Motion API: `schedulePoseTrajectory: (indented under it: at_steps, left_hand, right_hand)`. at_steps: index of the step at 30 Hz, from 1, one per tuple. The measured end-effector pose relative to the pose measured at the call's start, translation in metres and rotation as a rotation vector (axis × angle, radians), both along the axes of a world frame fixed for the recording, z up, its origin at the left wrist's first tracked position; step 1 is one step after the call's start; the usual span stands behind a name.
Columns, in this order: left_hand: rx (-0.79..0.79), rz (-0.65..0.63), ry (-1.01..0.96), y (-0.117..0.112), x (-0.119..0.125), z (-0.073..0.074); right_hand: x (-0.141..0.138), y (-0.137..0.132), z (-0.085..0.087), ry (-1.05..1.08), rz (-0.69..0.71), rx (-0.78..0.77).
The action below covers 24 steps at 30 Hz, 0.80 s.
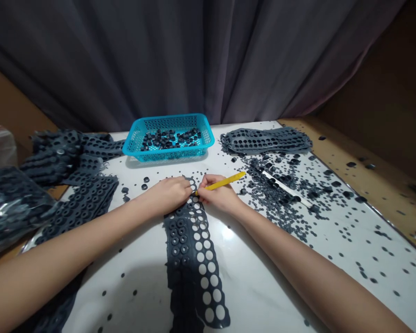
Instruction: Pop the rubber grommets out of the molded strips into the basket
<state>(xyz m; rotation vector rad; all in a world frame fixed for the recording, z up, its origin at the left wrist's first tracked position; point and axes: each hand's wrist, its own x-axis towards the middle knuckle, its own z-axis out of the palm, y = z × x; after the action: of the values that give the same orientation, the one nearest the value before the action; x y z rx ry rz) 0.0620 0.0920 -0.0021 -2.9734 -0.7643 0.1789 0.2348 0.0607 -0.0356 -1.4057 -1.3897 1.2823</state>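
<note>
A dark rubber sheet [205, 270] runs lengthwise down the white tabletop. Its right strip has rows of open round holes, while ring-shaped rubber pieces still sit in the left strip. My left hand [174, 193] rests closed on the sheet's far part, fingers curled and pressed down; whether something is pinched there is hidden. In my right hand [219, 193] is a yellow pen-like tool [230, 179], gripped like a pencil. Its lower tip meets the sheet close beside my left fingers.
A blue plastic basket [138, 155] at the back holds loose black pieces. Another perforated rubber sheet [266, 141] lies back right, above scattered black bits [284, 217] and a white stick [287, 188]. More rubber sheets [79, 199] and a filled plastic bag [14, 208] occupy the left.
</note>
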Motion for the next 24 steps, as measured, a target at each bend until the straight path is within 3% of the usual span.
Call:
schedulePoseTrajectory:
  at_steps: [3,7,13,18,21,24]
  left_hand:
    - [0.007,-0.052,-0.032,0.000,0.000,-0.003]
    - [-0.008,-0.015,-0.105,0.000,-0.002,-0.008]
    - [-0.246,0.189,-0.403,-0.002,-0.011,-0.016]
    - [-0.364,0.446,-0.629,-0.002,-0.017,-0.013]
    - [-0.568,0.546,-0.777,0.002,-0.020,-0.012]
    - [-0.897,0.639,-0.993,0.007,-0.023,-0.011]
  right_hand:
    - [0.001,0.000,-0.003,0.010,-0.002,0.009]
    - [0.001,0.000,-0.002,-0.019,-0.005,0.032]
    - [0.000,0.000,-0.001,-0.032,-0.018,0.023]
    - [-0.002,0.000,-0.002,-0.014,-0.033,-0.003]
    - [-0.001,0.001,-0.002,0.025,-0.026,-0.023]
    - [0.002,0.002,-0.001,0.146,-0.007,-0.034]
